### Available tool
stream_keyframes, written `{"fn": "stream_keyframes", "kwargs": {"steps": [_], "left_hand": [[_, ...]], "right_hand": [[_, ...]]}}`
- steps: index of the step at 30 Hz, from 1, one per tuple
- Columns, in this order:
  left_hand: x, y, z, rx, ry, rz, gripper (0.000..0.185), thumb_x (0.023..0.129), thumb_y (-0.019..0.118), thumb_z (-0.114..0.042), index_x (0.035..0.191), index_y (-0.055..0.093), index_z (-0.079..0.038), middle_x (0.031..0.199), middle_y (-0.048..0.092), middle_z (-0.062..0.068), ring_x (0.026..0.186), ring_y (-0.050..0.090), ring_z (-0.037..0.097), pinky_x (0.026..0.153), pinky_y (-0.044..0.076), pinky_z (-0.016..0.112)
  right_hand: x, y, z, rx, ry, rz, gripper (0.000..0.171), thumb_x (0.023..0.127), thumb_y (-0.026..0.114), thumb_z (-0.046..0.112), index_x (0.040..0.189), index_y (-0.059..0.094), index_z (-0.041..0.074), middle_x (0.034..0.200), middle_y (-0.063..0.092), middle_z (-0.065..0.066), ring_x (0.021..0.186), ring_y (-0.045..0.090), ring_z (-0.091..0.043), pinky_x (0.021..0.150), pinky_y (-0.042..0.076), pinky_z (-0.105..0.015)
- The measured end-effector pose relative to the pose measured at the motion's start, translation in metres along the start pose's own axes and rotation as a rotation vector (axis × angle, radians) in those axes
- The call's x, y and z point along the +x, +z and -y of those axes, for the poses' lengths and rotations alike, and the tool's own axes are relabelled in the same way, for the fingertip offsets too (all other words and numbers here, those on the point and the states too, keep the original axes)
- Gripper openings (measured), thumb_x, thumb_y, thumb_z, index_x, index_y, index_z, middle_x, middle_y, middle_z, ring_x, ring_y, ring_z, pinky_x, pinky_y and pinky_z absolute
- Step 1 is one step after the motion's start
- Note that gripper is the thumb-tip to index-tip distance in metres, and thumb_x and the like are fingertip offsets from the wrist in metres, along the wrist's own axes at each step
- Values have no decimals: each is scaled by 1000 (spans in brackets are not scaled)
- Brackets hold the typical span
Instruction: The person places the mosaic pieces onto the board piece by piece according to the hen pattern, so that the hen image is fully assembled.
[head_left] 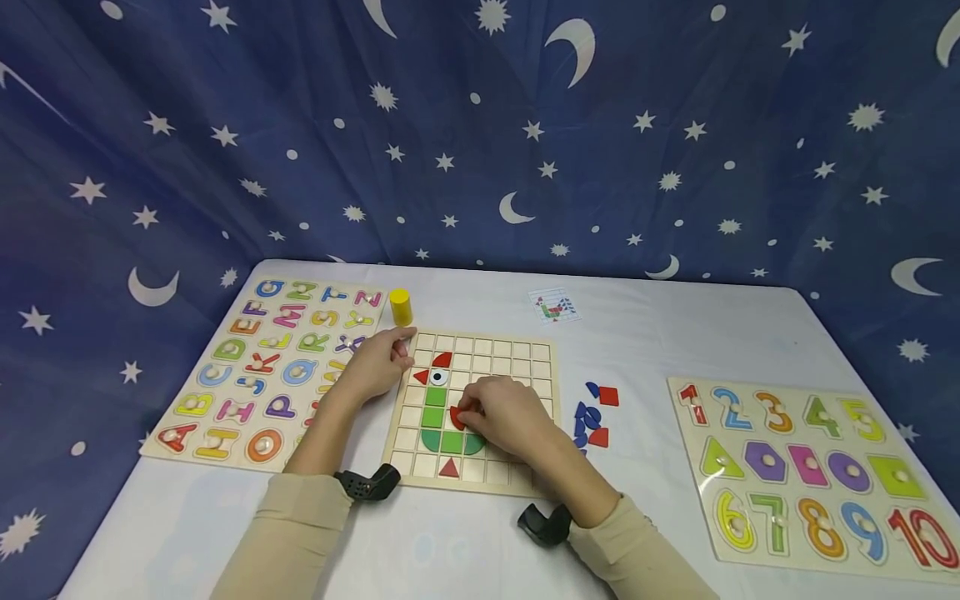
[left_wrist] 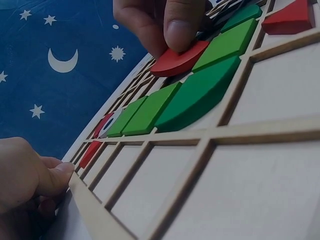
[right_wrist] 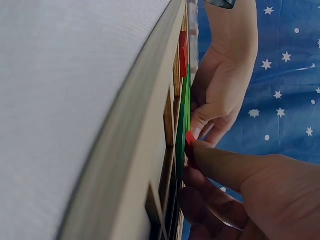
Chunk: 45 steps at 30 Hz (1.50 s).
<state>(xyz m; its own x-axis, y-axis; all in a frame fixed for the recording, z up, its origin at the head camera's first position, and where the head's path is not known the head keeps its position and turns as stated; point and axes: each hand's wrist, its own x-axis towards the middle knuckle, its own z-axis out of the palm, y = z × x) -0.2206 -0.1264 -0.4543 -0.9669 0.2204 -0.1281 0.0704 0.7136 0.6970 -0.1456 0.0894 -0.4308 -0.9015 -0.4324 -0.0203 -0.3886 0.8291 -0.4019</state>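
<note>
Red curved piece [head_left: 456, 418] is in the lower middle of the head view, over the wooden board [head_left: 521, 369], beside green pieces [head_left: 432, 417]. The right hand [head_left: 510, 412] pinches it. The left hand's [head_left: 375, 364] thumb and finger pinch the board's upper left corner.

Grid board [head_left: 540, 368]: bare wood, matt; red piece [left_wrist: 182, 62]: smooth, satin; right number board [head_left: 708, 493]: glossy, glare spots; far backdrop [head_left: 637, 208]: creased cloth; table cover [right_wrist: 65, 75]: matt woven cloth; sleeves [head_left: 300, 525]: matt fabric
</note>
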Motion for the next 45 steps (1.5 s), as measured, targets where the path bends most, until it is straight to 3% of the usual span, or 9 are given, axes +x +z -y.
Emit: {"fn": "stream_keyframes", "kwargs": {"steps": [9,22,28,36,45], "left_hand": [[-1,-1,-1,1,-6,9,50,92,59,-12,140,46,-11,91,51,4,80,47,18,73,37,32],[-1,-1,-3,6,-15,10,50,92,59,-12,140,46,-11,90,51,4,80,47,18,74,37,32],[0,-1,-2,14,-2,4,50,92,59,-12,140,47,-11,91,51,4,81,47,18,74,37,32],[0,-2,-1,11,-6,4,50,91,60,-12,140,47,-11,91,51,4,81,47,18,74,37,32],[1,-1,0,5,-9,1,50,92,59,-12,140,47,-11,91,51,4,81,47,18,74,38,32]], "right_hand": [[-4,-2,5,-98,-36,6,18,86,69,34,98,76,22,89,69,10,83,62,-9,67,50,-30],[-6,-1,7,-187,-66,-40,19,87,67,36,98,77,24,80,66,8,68,56,-8,53,44,-27],[-6,-3,9,-179,-52,-28,19,87,68,35,97,78,23,77,64,7,65,51,-8,52,39,-25],[-5,-6,6,-150,-43,2,23,85,70,35,105,75,24,85,66,7,71,54,-7,55,40,-25],[-4,-8,3,-110,-18,17,20,82,73,32,100,76,24,88,66,8,72,55,-6,55,41,-25]]}}
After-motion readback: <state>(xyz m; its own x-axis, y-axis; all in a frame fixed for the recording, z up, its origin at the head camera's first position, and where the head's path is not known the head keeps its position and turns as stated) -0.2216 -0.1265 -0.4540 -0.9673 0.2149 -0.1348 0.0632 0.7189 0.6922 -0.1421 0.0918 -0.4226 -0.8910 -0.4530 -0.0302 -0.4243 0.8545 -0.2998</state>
